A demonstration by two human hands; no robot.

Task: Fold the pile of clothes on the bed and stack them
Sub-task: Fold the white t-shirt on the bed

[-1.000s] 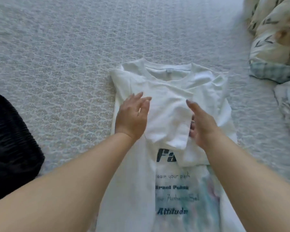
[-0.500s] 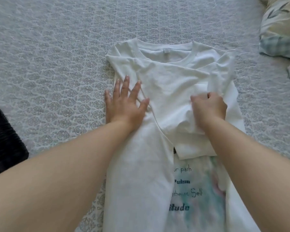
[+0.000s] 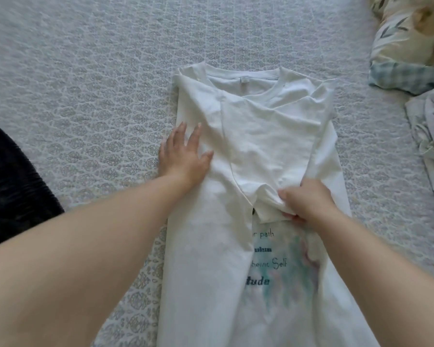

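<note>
With the white T-shirt (image 3: 251, 151) mid-frame on the bed (image 3: 85, 71), the flat left hand (image 3: 183, 156) should pin the fold while the right hand (image 3: 306, 201), pinching the sleeve, tugs it smooth.

We read on the white T-shirt (image 3: 211, 259) print, partly covered: "r path", a blurred line, "hentic Self", bold "tude"
</note>
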